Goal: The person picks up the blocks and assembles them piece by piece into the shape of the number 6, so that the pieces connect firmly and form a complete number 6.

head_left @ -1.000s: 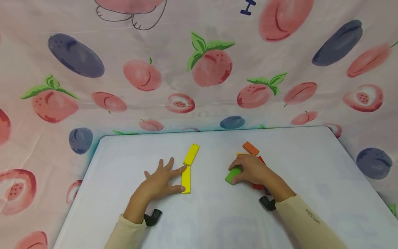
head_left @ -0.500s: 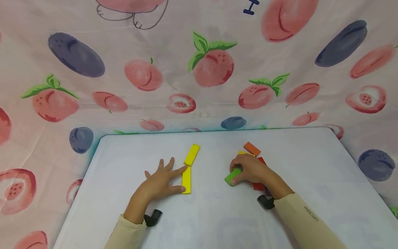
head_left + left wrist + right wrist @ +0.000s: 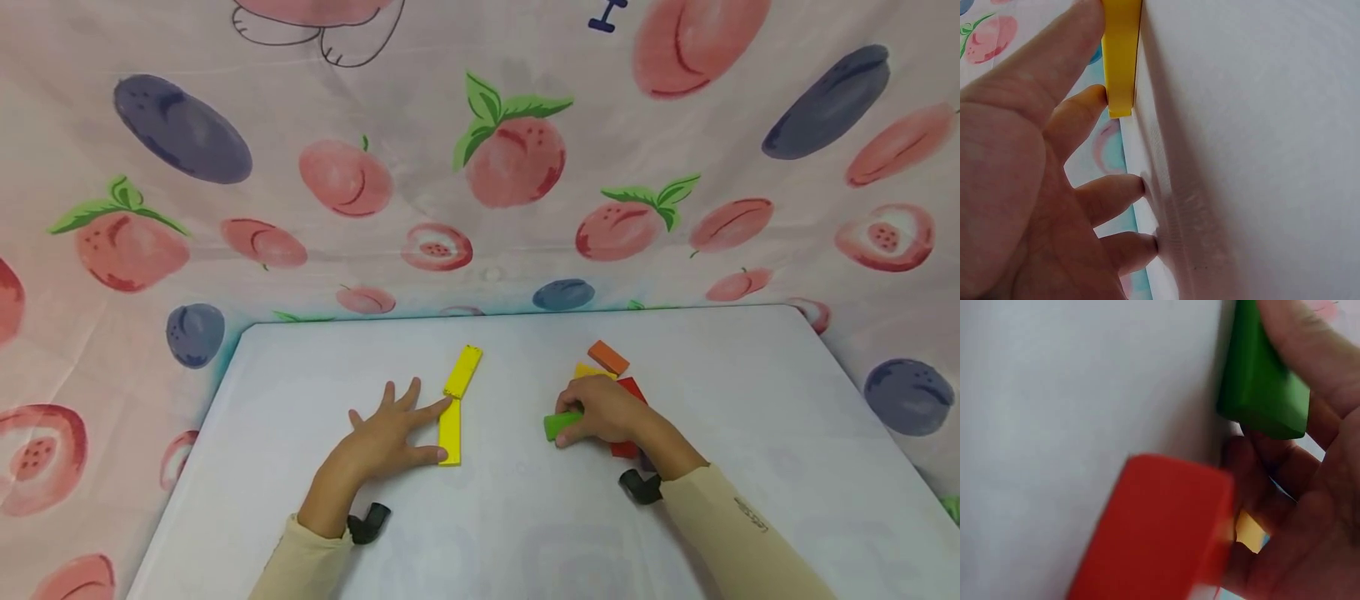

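In the head view, two yellow blocks lie end to end on the white table: a near one [image 3: 450,437] and a far, slanted one [image 3: 462,372]. My left hand [image 3: 378,437] has its fingers spread, with thumb and index fingertip touching the near block's left edge. To the right, my right hand [image 3: 606,410] pinches a green block [image 3: 559,425] between thumb and fingers, low over the table. The right wrist view shows this green block [image 3: 1266,394] in the fingers, its far end cut off. Part of it is hidden by the hand.
Around my right hand lie an orange block [image 3: 608,357], a yellow-orange one [image 3: 594,372], a red one behind [image 3: 632,388] and a red one nearer [image 3: 623,449]. A dark purple piece shows partly under the wrist. A fruit-print cloth [image 3: 435,117] hangs behind the table [image 3: 510,517].
The green block has turned in my right hand, from slanted to nearly crosswise to the table's depth. My left hand and the yellow blocks stay in place.
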Tool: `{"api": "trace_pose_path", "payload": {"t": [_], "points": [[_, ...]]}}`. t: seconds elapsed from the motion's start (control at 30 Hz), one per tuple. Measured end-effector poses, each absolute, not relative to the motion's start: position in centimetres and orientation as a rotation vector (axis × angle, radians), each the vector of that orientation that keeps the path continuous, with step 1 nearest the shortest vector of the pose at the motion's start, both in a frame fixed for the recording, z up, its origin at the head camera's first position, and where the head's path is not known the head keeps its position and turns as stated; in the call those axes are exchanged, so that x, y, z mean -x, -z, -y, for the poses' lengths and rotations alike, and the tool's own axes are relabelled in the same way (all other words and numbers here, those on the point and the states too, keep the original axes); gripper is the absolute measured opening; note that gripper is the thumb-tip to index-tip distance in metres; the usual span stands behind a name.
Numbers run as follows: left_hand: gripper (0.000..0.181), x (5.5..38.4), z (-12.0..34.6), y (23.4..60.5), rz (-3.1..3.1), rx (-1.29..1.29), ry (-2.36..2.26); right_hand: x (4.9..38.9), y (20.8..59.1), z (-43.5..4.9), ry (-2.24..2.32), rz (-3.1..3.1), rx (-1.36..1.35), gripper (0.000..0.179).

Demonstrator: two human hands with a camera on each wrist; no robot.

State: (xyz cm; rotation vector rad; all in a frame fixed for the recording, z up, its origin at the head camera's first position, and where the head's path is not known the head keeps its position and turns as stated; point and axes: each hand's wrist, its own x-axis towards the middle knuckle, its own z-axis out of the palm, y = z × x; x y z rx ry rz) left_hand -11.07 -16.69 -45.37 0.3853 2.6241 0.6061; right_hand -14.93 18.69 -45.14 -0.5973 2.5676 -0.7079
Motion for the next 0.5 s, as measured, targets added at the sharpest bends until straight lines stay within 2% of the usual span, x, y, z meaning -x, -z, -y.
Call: {"api": "trace_pose_path", "payload": {"t": [0.5], "points": [[0.075, 11.1, 16.7, 45.4, -2.621, -0.375, -0.602, 14.7, 45.7, -14.5, 0.952, -2.416, 0.734, 0.014]]}}
